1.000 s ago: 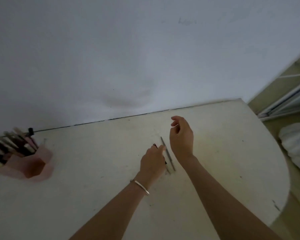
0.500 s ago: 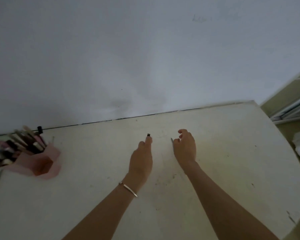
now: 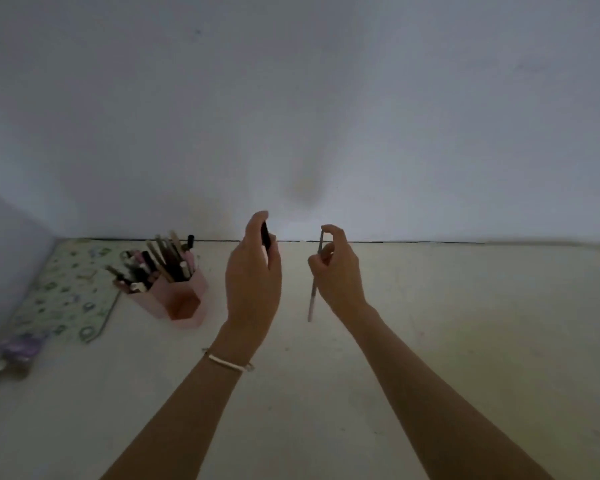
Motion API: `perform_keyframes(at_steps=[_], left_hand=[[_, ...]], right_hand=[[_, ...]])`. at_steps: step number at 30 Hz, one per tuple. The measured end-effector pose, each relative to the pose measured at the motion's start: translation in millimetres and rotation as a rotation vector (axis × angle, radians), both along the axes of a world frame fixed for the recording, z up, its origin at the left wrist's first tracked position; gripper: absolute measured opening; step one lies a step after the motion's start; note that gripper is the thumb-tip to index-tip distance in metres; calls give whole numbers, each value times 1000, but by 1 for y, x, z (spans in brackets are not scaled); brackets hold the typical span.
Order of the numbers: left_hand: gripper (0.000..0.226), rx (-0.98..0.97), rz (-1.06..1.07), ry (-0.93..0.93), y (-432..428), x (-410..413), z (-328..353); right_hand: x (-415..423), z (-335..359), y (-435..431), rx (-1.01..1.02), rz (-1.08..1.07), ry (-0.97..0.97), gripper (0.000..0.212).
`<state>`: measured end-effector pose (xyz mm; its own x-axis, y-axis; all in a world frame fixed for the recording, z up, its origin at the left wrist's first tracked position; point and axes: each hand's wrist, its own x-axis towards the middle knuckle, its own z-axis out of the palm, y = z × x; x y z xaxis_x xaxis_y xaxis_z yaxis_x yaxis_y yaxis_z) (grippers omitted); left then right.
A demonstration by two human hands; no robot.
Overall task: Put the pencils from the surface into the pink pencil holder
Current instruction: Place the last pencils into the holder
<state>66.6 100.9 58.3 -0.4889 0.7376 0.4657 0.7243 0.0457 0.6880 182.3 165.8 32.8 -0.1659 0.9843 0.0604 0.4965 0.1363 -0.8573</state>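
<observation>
The pink pencil holder (image 3: 167, 302) stands on the pale table (image 3: 465, 327), near the wall, crowded with pencils and pens (image 3: 163, 263) that lean left and back; they blur into each other, so I cannot count them. One front pocket of the holder faces the camera and looks dark inside.

To the right of the holder, raised above the table, the left hand (image 3: 253, 271) curls its fingers and thumb round a short dark pencil (image 3: 265, 234). Only the top end shows past the fingers; the rest is hidden behind the hand. A thin bracelet (image 3: 227, 362) sits on that wrist.

Further right of the holder, the right hand (image 3: 340, 271) pinches a thin pale pencil (image 3: 313, 296) between thumb and fingers. It hangs nearly upright, its lower end clear of the table, its middle partly covered by the fingers.

Left of the holder lies a patterned mat (image 3: 66, 292), its print too soft to read. Beyond it, at the frame's left edge, some purple and white things (image 3: 7, 355) are cut off and too blurred to tell.
</observation>
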Motion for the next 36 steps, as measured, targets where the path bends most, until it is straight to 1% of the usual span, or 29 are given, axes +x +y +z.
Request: perform_keyframes(at_steps=[2, 3, 6, 8, 11, 14, 16, 18, 20, 21, 23, 24, 25, 28, 30, 32, 34, 36], left_hand=[[37, 45, 139, 63, -11, -42, 9], [37, 59, 196, 64, -17, -61, 11], [38, 89, 269, 29, -35, -106, 14], [39, 52, 301, 40, -42, -127, 14], [40, -18, 297, 56, -46, -142, 9], [38, -141, 271, 82, -46, -142, 2], [34, -224, 252, 153, -47, -142, -3], [23, -317, 267, 296, -47, -142, -7], [8, -375, 274, 377, -49, -144, -10], [13, -404, 251, 382, -51, -145, -12], [30, -434, 184, 393, -53, -146, -13], [36, -411, 174, 422, -53, -146, -12], [37, -375, 180, 453, -52, -146, -9], [17, -190, 223, 502, -48, -151, 1], [11, -114, 273, 500, -49, -160, 9], [12, -88, 353, 435, -52, -171, 19], [13, -82, 425, 319, -56, -178, 29], [12, -61, 428, 240, -60, -181, 37]], right_hand=[[-34, 17, -4, 52, 52, 123, 49], [-48, 23, -7, 72, 71, 171, 49], [-79, 30, -15, 112, 101, 278, 49], [-94, 30, -20, 132, 111, 312, 50], [-105, 27, -24, 157, 105, 325, 50], [-111, 23, -27, 168, 80, 321, 51], [-113, 22, -29, 177, 68, 331, 50], [-115, 21, -31, 192, 59, 356, 50], [-118, 22, -32, 200, 50, 394, 50], [-120, 22, -33, 202, 49, 411, 51], [-123, 22, -35, 200, 55, 424, 52], [-125, 22, -36, 203, 62, 424, 52], [-126, 22, -37, 208, 67, 423, 52], [-126, 23, -36, 221, 76, 420, 51], [-125, 24, -34, 221, 81, 425, 51], [-126, 25, -34, 227, 85, 428, 51], [-128, 24, -36, 222, 94, 434, 50], [-135, 22, -40, 217, 114, 441, 49]])
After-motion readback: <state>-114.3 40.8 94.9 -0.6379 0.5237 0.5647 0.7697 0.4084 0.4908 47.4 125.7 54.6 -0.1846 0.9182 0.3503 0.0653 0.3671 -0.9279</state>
